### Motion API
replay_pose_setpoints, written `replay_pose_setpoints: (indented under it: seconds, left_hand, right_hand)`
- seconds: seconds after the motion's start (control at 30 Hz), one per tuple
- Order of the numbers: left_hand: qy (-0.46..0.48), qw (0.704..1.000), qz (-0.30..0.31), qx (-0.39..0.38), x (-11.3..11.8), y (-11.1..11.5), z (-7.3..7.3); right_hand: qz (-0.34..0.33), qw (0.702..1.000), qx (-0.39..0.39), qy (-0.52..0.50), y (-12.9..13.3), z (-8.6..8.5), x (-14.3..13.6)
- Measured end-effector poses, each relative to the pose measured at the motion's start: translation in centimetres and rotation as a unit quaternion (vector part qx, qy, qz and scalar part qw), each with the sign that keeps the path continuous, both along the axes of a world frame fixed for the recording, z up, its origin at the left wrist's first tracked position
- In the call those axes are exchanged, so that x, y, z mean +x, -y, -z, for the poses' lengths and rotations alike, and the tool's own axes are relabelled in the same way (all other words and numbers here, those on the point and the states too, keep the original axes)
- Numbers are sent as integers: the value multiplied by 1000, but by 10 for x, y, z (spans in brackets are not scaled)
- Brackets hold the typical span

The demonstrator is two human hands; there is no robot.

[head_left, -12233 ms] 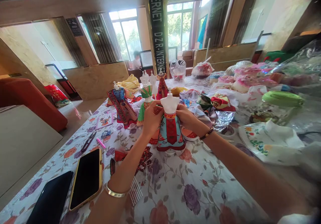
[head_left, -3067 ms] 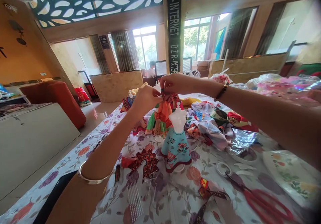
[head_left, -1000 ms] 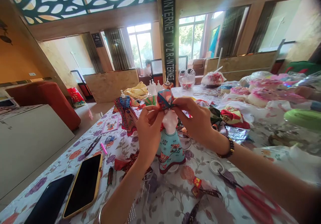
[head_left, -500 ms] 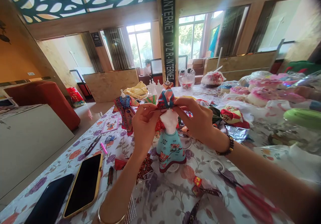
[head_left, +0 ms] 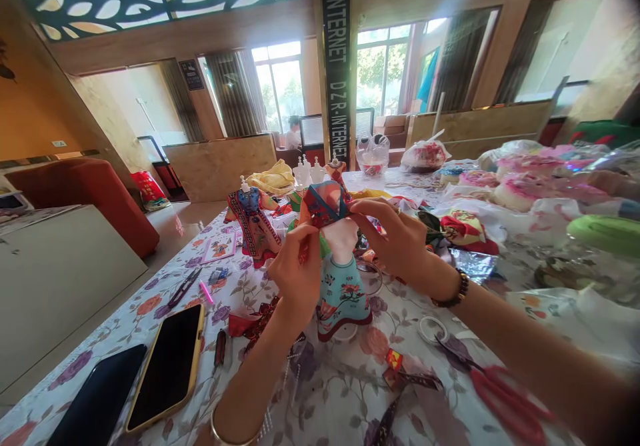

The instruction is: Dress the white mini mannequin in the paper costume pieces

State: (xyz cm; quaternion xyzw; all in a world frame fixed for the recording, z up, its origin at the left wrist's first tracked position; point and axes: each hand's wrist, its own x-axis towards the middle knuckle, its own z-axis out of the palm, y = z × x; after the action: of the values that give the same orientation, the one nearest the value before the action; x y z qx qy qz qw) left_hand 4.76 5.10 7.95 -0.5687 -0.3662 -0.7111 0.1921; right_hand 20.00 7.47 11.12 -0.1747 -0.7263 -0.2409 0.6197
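Observation:
Between my hands is a small doll bodice (head_left: 326, 205) of red patterned cloth with blue crossed trim. My left hand (head_left: 299, 263) pinches its lower left edge, and my right hand (head_left: 395, 243) pinches the right edge. Right behind and below it stands a white doll torso (head_left: 343, 238), upright in a light-blue flared skirt (head_left: 344, 296) with flower print and a dark red hem. The bodice hides the torso's top. A dressed doll form (head_left: 253, 223) in a red and blue robe stands to the left.
Two phones (head_left: 167, 366) lie front left, with thread snips (head_left: 185, 287) and a pink stick (head_left: 206, 293) behind. Red-handled scissors (head_left: 510, 399), a white ring (head_left: 433, 330) and ribbon scraps (head_left: 395, 361) lie front right. Wrapped pink items (head_left: 530, 186) and fabric crowd the right side.
The bodice has tilted and spread wider, shifting slightly left. My left hand has moved a little lower and right along its edge; my right hand has hardly moved.

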Motion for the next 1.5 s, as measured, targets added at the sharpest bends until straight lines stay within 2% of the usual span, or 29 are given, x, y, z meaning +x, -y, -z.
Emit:
replay_pose_setpoints:
  seconds: [0.17, 0.33, 0.5, 0.63, 0.77, 0.87, 1.0, 1.1, 1.2, 1.4, 1.5]
  left_hand:
    - [-42, 997, -32, 55, 0, 1, 5]
    - [-87, 988, -59, 114, 3, 4, 10]
    - [-57, 995, -38, 79, 7, 5, 16]
    - [-35, 993, -61, 97, 8, 7, 21]
    - [-51, 990, -73, 108, 9, 8, 23]
    - [-36, 994, -55, 92, 12, 9, 23]
    - [43, 999, -6, 31, 18, 12, 19]
    - [67, 997, 24, 10, 22, 14, 15]
    - [70, 997, 26, 12, 24, 13, 13]
    - [-5, 999, 6, 43, 23, 10, 16]
    - [-35, 997, -11, 61, 23, 11, 14]
  right_hand:
    - [3, 1000, -4, -20, 1, -2, 1]
    - [-50, 995, -70, -51, 1, 4, 3]
    - [-93, 981, -132, -103, 2, 11, 2]
    - [-123, 973, -140, -135, 5, 16, -3]
    - [-187, 949, -172, -188, 7, 20, -8]
    - [-219, 925, -206, -234, 9, 20, -10]
    - [-243, 900, -244, -267, 10, 12, -8]
    - [-248, 896, -254, -266, 6, 6, -5]
    - [-242, 902, -251, -254, 2, 8, -2]
    - [-209, 911, -233, -267, 0, 18, -3]
    - [-211, 906, -225, -290, 0, 18, -4]
